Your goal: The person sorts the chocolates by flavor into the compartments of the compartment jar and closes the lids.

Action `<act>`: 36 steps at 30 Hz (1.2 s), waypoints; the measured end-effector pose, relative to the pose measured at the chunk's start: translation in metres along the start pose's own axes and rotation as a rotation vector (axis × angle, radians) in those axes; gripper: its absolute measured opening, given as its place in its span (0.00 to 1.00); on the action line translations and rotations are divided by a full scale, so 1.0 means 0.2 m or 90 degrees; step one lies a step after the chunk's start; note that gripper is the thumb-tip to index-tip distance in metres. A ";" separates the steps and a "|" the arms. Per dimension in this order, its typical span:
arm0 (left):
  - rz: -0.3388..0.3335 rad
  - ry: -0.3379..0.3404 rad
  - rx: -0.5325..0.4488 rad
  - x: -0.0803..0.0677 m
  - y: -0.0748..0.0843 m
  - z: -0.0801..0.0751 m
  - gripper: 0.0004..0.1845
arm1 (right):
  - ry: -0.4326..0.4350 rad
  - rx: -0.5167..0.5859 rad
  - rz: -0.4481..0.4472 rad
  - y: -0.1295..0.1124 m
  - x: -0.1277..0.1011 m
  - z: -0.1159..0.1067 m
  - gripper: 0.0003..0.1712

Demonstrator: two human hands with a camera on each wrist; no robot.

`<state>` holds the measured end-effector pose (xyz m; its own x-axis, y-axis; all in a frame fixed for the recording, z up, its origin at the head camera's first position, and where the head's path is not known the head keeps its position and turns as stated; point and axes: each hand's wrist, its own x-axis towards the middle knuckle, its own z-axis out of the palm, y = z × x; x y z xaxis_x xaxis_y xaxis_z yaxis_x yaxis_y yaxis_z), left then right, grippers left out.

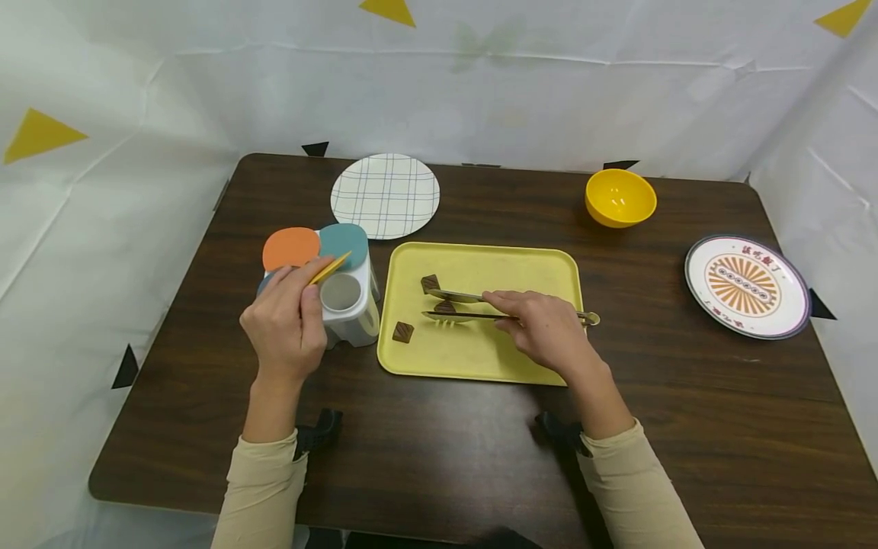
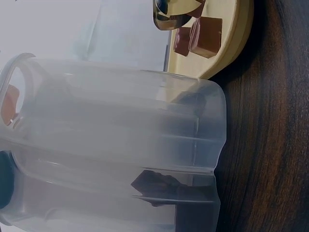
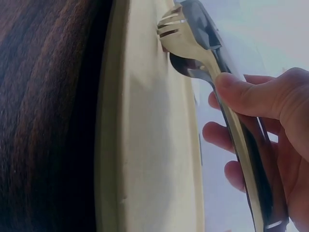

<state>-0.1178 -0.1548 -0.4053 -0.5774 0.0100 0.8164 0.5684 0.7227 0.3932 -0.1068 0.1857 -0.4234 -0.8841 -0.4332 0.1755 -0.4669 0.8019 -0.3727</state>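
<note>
My left hand point(image 1: 284, 320) pinches a yellow lid point(image 1: 331, 267), tilted on edge, above a translucent container point(image 1: 358, 324) with several compartments. Beneath the lid, one round opening point(image 1: 341, 292) is uncovered; an orange lid point(image 1: 291, 248) and a teal lid point(image 1: 345, 242) cover two others. My right hand point(image 1: 549, 324) grips metal tongs point(image 3: 212, 63) with a fork end and a spoon end, low over the yellow tray point(image 1: 542, 267). A chocolate point(image 1: 445, 307) sits between the tong tips. Another chocolate point(image 1: 430, 283) is just behind them, and a third chocolate point(image 1: 402, 332) lies near the tray's left side.
A checked plate point(image 1: 386, 197) lies behind the container. At the back right stands a yellow bowl point(image 1: 620, 198), with a patterned plate point(image 1: 748, 287) farther right. All are on a dark wooden table point(image 1: 439, 442) with white sheeting point(image 1: 549, 91) around it.
</note>
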 end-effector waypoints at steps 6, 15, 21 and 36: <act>-0.001 0.000 0.001 0.00 0.00 0.00 0.25 | 0.014 0.008 -0.008 0.02 0.00 0.01 0.25; -0.002 0.000 -0.001 0.00 0.00 0.00 0.25 | 0.056 0.019 -0.037 0.02 0.00 -0.03 0.26; -0.003 0.003 -0.006 0.00 -0.01 0.00 0.24 | 0.117 0.031 -0.075 -0.01 0.02 -0.09 0.27; -0.009 0.005 -0.016 0.00 0.00 -0.01 0.24 | 0.206 0.079 -0.212 -0.24 0.10 -0.24 0.29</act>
<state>-0.1172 -0.1563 -0.4044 -0.5803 -0.0058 0.8144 0.5755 0.7046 0.4151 -0.1025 0.1585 -0.3580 -0.6565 -0.4922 0.5716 -0.7378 0.5768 -0.3507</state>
